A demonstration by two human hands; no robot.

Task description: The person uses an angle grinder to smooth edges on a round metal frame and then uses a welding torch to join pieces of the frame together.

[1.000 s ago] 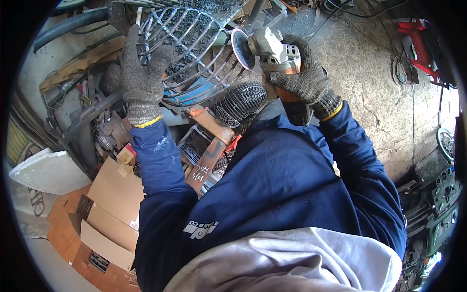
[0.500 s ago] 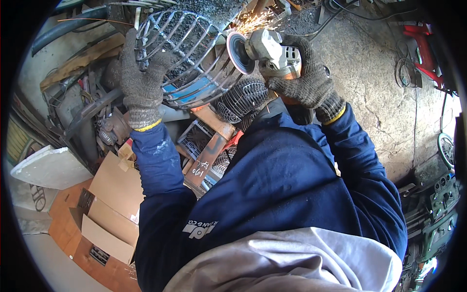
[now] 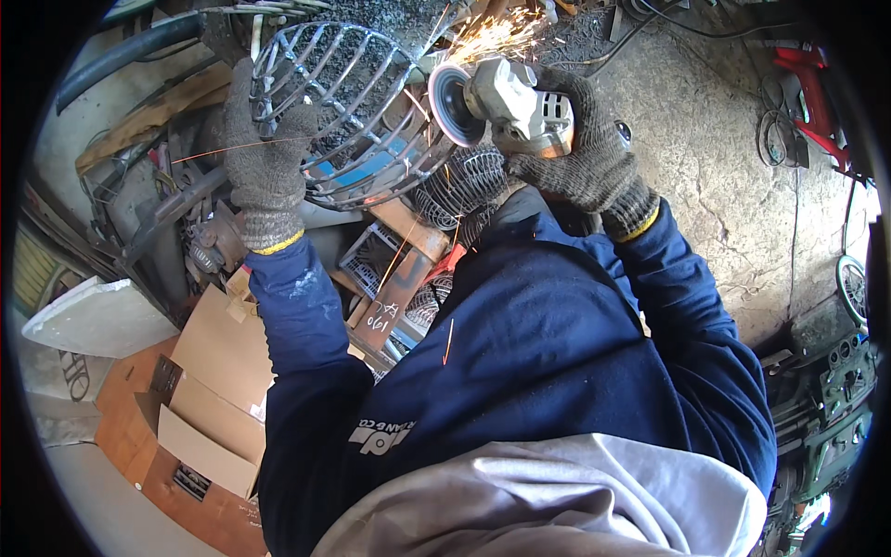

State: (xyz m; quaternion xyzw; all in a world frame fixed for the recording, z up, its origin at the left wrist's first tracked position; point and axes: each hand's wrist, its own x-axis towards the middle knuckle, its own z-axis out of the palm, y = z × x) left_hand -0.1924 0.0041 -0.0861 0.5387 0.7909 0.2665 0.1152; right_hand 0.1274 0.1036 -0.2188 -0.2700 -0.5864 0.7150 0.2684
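Observation:
My left hand (image 3: 267,153), in a dark knitted glove with a yellow cuff edge, is closed around the left side of a round steel-bar basket (image 3: 356,122). Its fingertips are partly hidden against the bars. A matching glove covers my right hand (image 3: 589,139), which is wrapped around the body of an angle grinder (image 3: 510,107). The grinder's round disc (image 3: 452,104) meets or nearly meets the basket's right edge; exact contact is hard to see. Bright sparks (image 3: 492,35) spray away beyond the disc, and a few streaks fly back toward me.
Below the basket lie dark wire coils (image 3: 469,181) and a plastic crate (image 3: 369,260). An open cardboard box (image 3: 218,348) stands at lower left. Cables (image 3: 617,51) run over the floor at upper right, near a red metal stand (image 3: 807,88). Green machinery (image 3: 835,399) is at far right.
The basket and my left hand have shifted slightly left. The grinder has moved slightly left too, still in my right hand. The spark spray looks brighter, with new streaks crossing nearer to me.

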